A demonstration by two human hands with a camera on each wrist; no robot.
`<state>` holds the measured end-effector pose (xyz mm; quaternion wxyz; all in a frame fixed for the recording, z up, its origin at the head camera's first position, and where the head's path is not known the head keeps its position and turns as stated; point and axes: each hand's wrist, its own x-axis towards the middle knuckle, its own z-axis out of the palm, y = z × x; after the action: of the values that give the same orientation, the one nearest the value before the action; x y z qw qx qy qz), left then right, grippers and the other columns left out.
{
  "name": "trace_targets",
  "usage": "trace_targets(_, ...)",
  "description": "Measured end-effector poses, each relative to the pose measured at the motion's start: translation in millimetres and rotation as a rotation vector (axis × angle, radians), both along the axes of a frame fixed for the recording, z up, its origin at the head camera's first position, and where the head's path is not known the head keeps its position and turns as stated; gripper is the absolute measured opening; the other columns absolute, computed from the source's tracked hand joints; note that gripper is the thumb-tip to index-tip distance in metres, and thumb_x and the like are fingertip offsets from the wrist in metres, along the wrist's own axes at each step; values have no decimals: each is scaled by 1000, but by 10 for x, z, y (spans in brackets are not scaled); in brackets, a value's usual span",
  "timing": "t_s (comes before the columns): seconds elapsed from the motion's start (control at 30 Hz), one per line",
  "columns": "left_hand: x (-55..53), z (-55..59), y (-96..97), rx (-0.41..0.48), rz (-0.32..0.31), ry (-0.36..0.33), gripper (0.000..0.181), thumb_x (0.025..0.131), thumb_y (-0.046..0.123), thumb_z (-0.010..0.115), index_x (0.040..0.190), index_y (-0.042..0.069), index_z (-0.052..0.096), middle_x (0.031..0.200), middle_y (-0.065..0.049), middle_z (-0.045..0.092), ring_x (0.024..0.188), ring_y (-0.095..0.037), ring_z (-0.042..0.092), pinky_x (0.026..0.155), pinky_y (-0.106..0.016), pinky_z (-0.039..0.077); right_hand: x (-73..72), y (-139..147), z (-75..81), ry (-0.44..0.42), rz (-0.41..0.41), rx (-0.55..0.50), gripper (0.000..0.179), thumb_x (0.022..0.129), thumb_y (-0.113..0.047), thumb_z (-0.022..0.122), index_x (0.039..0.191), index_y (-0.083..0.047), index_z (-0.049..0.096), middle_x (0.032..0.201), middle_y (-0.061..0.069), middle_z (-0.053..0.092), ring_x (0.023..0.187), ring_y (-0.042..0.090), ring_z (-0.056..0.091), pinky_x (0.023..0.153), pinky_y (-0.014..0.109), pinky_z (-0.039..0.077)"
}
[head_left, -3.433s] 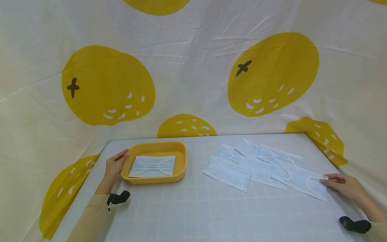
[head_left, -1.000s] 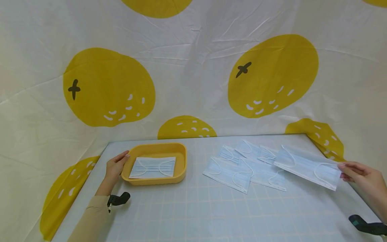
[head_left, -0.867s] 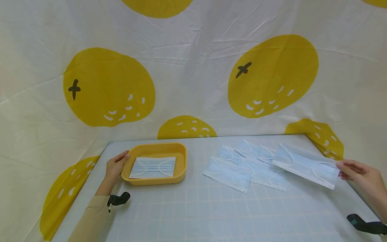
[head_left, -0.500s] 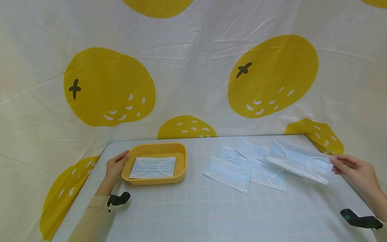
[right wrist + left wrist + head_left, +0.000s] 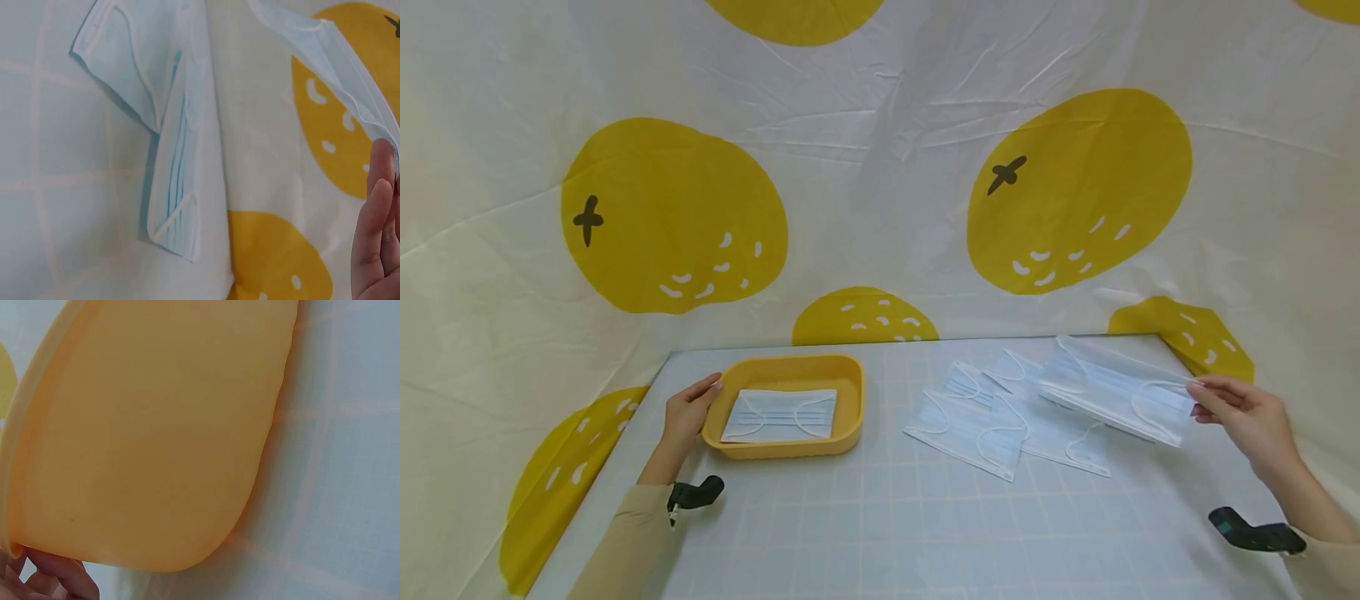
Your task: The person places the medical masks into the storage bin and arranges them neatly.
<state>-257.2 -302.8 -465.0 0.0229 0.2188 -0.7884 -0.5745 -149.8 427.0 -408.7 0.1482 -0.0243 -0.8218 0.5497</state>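
My right hand (image 5: 1247, 412) pinches the right end of a pale blue face mask (image 5: 1112, 392), lifted above the table at a tilt. In the right wrist view, the fingers (image 5: 378, 212) grip that mask at the right edge. My left hand (image 5: 688, 412) grips the left rim of a yellow tray (image 5: 848, 408); in the left wrist view its fingers (image 5: 69, 575) are at the tray's lower corner. Inside the tray a face mask (image 5: 778, 415) lies flat, ear loops up. Loose face masks (image 5: 962, 433) overlap on the table below and left of the lifted one.
A pale blue checked cloth covers the table (image 5: 880, 533). Behind it hangs a white curtain (image 5: 880, 192) with yellow fruit prints. Black wrist devices are strapped to the left wrist (image 5: 696, 493) and the right wrist (image 5: 1255, 533).
My right hand has picked the nearest right mask up off the pile and, after rising to the right, has moved left with it. My left hand stays on the tray.
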Motion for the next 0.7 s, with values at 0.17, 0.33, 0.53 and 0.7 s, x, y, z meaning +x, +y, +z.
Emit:
trace_targets(0.17, -7, -6, 5, 7, 5, -3, 48, 98, 33, 53, 142, 13, 48, 149, -9, 44, 130, -20, 46, 75, -3, 47, -59, -91, -38, 11, 13, -22, 27, 95, -9, 59, 93, -34, 68, 78, -24, 67, 61, 3, 63, 58, 11, 52)
trace_targets(0.33, 0, -6, -2, -2, -6, 11, 49, 98, 33, 53, 142, 13, 47, 149, -9, 44, 127, -17, 49, 76, -3, 47, -121, -173, -83, 12, 14, -34, 25, 95, -10, 59, 94, -33, 68, 78, -23, 67, 61, 3, 62, 58, 12, 53)
trace_targets(0.53, 10, -4, -16, -14, -15, 39, 50, 97, 34, 54, 141, 12, 49, 148, -10, 46, 99, 7, 50, 70, 1, 43, -172, -317, -149, -9, 2, 12, 18, 96, -17, 59, 95, -34, 66, 78, -25, 66, 62, 4, 61, 61, 11, 52)
trace_targets(0.7, -2, -15, -18, -14, -10, 30, 50, 97, 35, 54, 142, 13, 49, 148, -8, 46, 112, -2, 52, 75, -1, 45, -235, -450, -232, -20, -29, -1, 11, 96, -22, 59, 95, -29, 68, 77, -22, 66, 62, 6, 61, 61, 12, 53)
